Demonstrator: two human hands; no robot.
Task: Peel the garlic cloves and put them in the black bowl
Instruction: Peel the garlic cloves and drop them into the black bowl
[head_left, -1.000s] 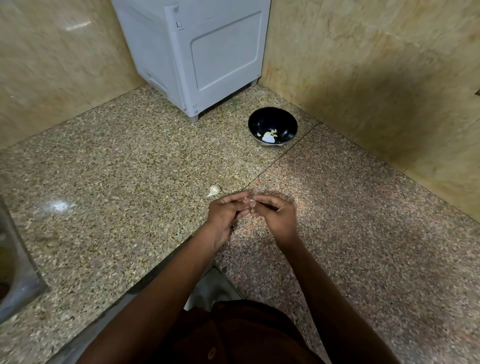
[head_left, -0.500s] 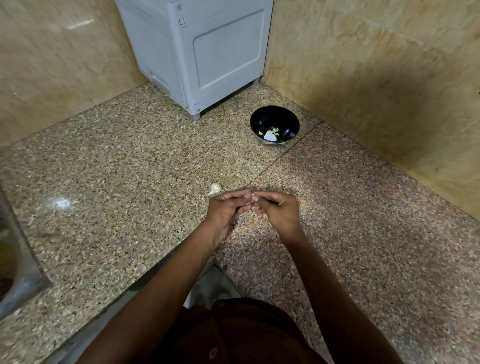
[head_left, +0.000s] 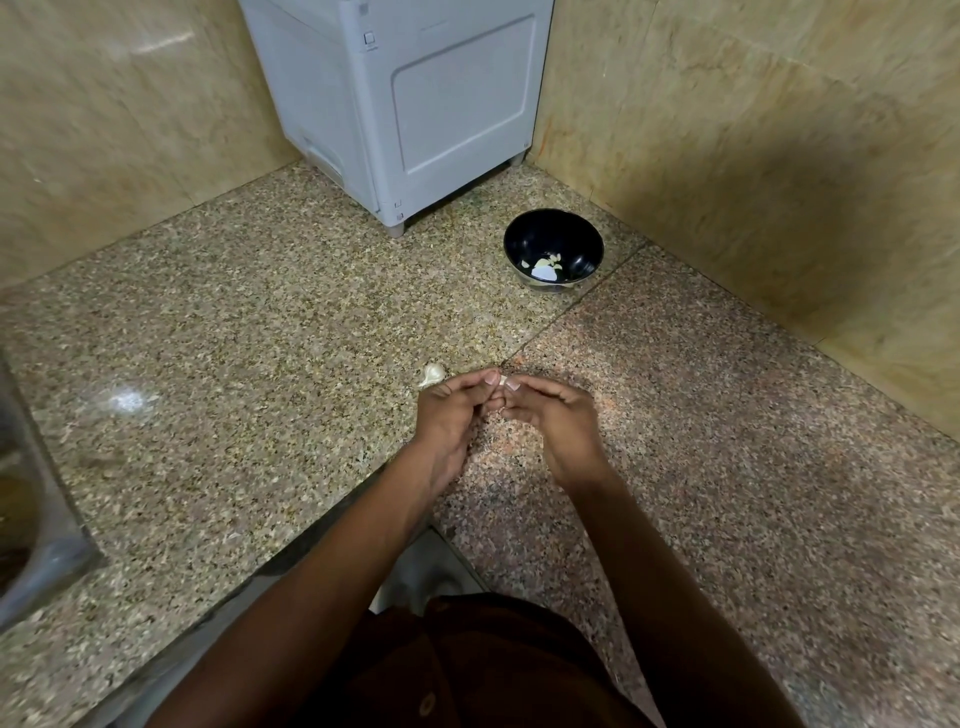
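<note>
My left hand (head_left: 451, 415) and my right hand (head_left: 556, 415) meet fingertip to fingertip over the granite counter, and together they pinch a small garlic clove (head_left: 503, 381), mostly hidden by the fingers. Another unpeeled clove (head_left: 432, 373) lies on the counter just beyond my left fingers. The black bowl (head_left: 553, 234) stands farther back, near the corner, with a few pale garlic pieces (head_left: 544, 265) inside.
A grey appliance (head_left: 415, 104) stands in the back corner, just left of the bowl. Tiled walls close the counter at the back and right. A steel sink edge (head_left: 31, 519) shows at the far left. The counter's front edge runs diagonally under my forearms.
Both hands stay joined on the clove with only slight finger shifts. The view has tilted a little, so the bowl and appliance sit marginally higher in the frame.
</note>
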